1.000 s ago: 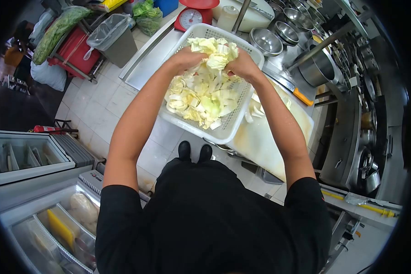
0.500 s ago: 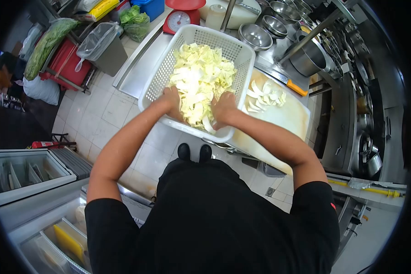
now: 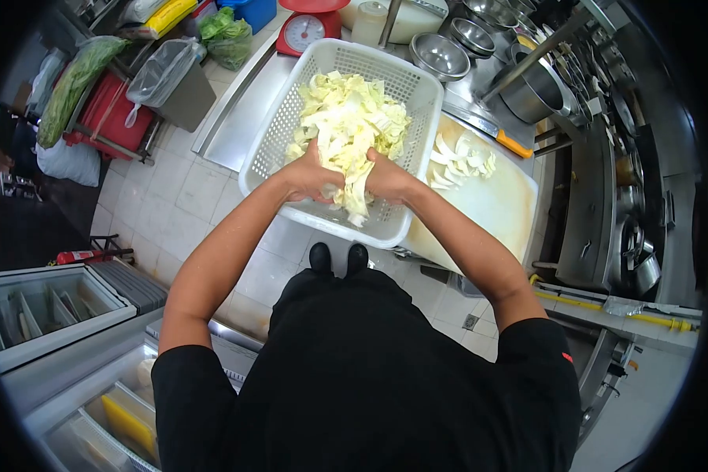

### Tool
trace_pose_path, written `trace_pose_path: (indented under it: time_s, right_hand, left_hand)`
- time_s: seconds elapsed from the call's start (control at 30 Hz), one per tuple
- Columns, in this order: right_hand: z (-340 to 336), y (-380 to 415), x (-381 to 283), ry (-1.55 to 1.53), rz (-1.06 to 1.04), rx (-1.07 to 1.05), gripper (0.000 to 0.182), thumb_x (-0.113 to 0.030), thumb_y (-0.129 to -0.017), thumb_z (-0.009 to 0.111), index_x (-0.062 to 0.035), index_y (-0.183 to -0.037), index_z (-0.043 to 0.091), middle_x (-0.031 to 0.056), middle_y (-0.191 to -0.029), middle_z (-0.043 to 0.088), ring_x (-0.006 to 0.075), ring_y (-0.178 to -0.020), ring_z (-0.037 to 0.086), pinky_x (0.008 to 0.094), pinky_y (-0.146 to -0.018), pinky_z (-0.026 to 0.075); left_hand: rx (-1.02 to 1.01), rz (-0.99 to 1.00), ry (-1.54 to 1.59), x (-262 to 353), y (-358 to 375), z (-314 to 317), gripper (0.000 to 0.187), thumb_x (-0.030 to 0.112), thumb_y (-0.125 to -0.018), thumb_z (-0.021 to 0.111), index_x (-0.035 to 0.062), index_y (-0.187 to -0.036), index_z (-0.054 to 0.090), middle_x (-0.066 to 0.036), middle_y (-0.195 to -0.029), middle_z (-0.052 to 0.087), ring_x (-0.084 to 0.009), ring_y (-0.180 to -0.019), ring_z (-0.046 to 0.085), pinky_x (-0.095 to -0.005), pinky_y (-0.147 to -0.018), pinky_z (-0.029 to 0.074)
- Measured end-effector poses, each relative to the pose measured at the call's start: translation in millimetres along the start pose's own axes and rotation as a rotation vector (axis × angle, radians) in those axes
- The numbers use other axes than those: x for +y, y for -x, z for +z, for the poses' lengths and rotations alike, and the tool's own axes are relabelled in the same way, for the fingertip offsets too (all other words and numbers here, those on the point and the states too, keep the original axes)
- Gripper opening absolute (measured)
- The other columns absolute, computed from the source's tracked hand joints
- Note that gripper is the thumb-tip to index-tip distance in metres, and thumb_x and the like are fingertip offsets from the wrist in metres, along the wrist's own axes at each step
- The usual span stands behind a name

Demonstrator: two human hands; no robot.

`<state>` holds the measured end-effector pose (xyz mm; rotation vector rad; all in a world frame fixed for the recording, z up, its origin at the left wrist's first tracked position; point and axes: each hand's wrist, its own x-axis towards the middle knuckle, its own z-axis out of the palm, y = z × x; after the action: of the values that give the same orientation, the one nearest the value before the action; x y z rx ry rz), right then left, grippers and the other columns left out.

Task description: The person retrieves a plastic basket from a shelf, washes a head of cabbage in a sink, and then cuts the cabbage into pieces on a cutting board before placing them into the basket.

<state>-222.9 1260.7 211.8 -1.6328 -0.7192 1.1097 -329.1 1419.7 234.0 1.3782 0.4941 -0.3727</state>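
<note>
A white perforated basket (image 3: 269,149) holds a heap of pale yellow-green chopped cabbage (image 3: 354,110). My left hand (image 3: 313,175) cups the near left of the heap, its fingers wrapped round cut leaves. Opposite it, my right hand (image 3: 387,179) grips the same bunch from the right. Leaves hang down between the two hands, over the basket's near end. Some fingertips are hidden in the cabbage. To the right, white cabbage pieces (image 3: 462,157) lie on a cutting board (image 3: 492,208), with an orange-handled knife (image 3: 514,143) along its far edge.
A red scale (image 3: 304,31) stands behind the basket on the steel counter (image 3: 232,126). Metal bowls (image 3: 440,57) and a large pot (image 3: 531,98) are at the back right. A lined bin (image 3: 171,82) stands on the floor at left. Open cold drawers (image 3: 51,311) lie at lower left.
Both hands have come closer together and lifted a bunch of cabbage from the near end of the heap. Bare basket bottom now shows around them.
</note>
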Motion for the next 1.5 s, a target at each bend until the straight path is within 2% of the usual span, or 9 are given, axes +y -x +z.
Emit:
trace_pose_path:
  time_s: [0.3, 0.53, 0.6, 0.77, 0.87, 1.17, 1.33, 1.43, 1.5]
  right_hand:
    - [-61.0, -11.4, -88.0, -0.148, 0.232, -0.198, 0.042, -0.026, -0.089, 0.061, -0.0110, -0.127, 0.051, 0.0083, -0.122, 0.057, 0.0193, -0.100, 0.060, 0.0392, -0.078, 0.053]
    - [-108.6, -57.7, -93.2, 0.305, 0.343, 0.041, 0.053, -0.012, -0.080, 0.064, -0.0072, -0.131, 0.049, 0.0123, -0.113, 0.061, 0.0228, -0.090, 0.064, 0.0380, -0.073, 0.056]
    - [-116.6, -54.8, -87.7, 0.429, 0.319, 0.137, 0.063, -0.010, -0.073, 0.069, -0.0042, -0.133, 0.047, 0.0154, -0.111, 0.061, 0.0242, -0.087, 0.064, 0.0376, -0.069, 0.057]
    - [-125.3, -58.5, -48.5, 0.897, 0.199, 0.054, 0.093, -0.018, -0.060, 0.080, -0.0008, -0.140, 0.035, 0.0252, -0.119, 0.057, 0.0298, -0.102, 0.060, 0.0336, -0.082, 0.052]
    - [-84.3, -57.0, -42.0, 1.079, 0.292, 0.006, 0.108, -0.023, -0.052, 0.083, 0.0018, -0.141, 0.027, 0.0277, -0.114, 0.059, 0.0368, -0.105, 0.059, 0.0333, -0.091, 0.047]
    - [-53.9, -53.6, -16.1, -0.043, 0.095, -0.035, 0.054, -0.011, -0.075, 0.068, -0.0056, -0.125, 0.051, 0.0085, -0.109, 0.061, 0.0150, -0.090, 0.061, 0.0297, -0.062, 0.053]
    - [-51.7, -10.8, -89.2, -0.027, 0.142, -0.019, 0.045, -0.028, -0.085, 0.063, 0.0005, -0.119, 0.054, 0.0078, -0.096, 0.065, 0.0172, -0.067, 0.062, 0.0276, -0.057, 0.052]
    - [-56.8, -0.6, -68.2, 1.198, 0.067, 0.080, 0.052, -0.042, -0.077, 0.069, 0.0013, -0.105, 0.064, 0.0231, -0.094, 0.066, 0.0274, -0.086, 0.066, 0.0381, -0.071, 0.053]
    - [-30.7, 22.6, -71.0, 1.171, 0.188, -0.147, 0.058, -0.047, -0.074, 0.071, 0.0095, -0.087, 0.064, 0.0265, -0.096, 0.063, 0.0379, -0.092, 0.062, 0.0423, -0.081, 0.049]
  left_hand:
    - [-0.115, 0.004, 0.131, 97.3, 12.6, -13.5, 0.037, 0.024, -0.089, 0.063, 0.0081, -0.122, 0.052, -0.004, -0.111, 0.060, -0.0136, -0.093, 0.060, -0.0262, -0.069, 0.054]
    - [-0.097, 0.047, -0.073, 134.2, -14.5, -29.3, 0.057, 0.026, -0.089, 0.063, -0.0073, -0.129, 0.040, -0.016, -0.118, 0.057, -0.0182, -0.081, 0.066, -0.0312, -0.063, 0.059]
    - [0.027, 0.043, -0.622, 120.2, -9.5, -34.8, 0.075, 0.025, -0.080, 0.072, -0.0110, -0.133, 0.033, -0.021, -0.115, 0.058, -0.0212, -0.072, 0.067, -0.0294, -0.055, 0.057]
    - [0.267, 0.125, -1.159, 9.5, -50.0, -56.9, 0.122, 0.027, -0.055, 0.086, -0.0071, -0.144, 0.010, -0.032, -0.130, 0.043, -0.0388, -0.124, 0.043, -0.0443, -0.105, 0.035]
    - [0.314, 0.018, -1.281, 12.9, -37.5, -15.1, 0.129, 0.030, -0.054, 0.087, -0.0064, -0.144, 0.003, -0.031, -0.139, 0.030, -0.0426, -0.127, 0.036, -0.0457, -0.104, 0.035]
    - [0.268, 0.709, -0.400, 4.4, -57.3, -13.3, 0.096, 0.024, -0.065, 0.083, -0.0027, -0.137, 0.025, -0.016, -0.125, 0.052, -0.0271, -0.111, 0.053, -0.0333, -0.097, 0.043]
    - [-0.031, 0.259, -0.383, 80.3, 14.2, -25.5, 0.085, 0.031, -0.067, 0.082, -0.0008, -0.132, 0.039, -0.011, -0.105, 0.061, -0.0162, -0.085, 0.062, -0.0309, -0.072, 0.053]
    - [-0.094, -0.034, -1.078, 72.2, 21.5, -48.5, 0.089, 0.045, -0.065, 0.080, -0.0040, -0.129, 0.042, -0.022, -0.112, 0.060, -0.0286, -0.096, 0.062, -0.0343, -0.081, 0.051]
    - [-0.097, -0.105, -1.321, 29.1, 4.6, -56.7, 0.098, 0.047, -0.061, 0.081, -0.0103, -0.128, 0.039, -0.029, -0.116, 0.057, -0.0360, -0.105, 0.059, -0.0359, -0.088, 0.048]
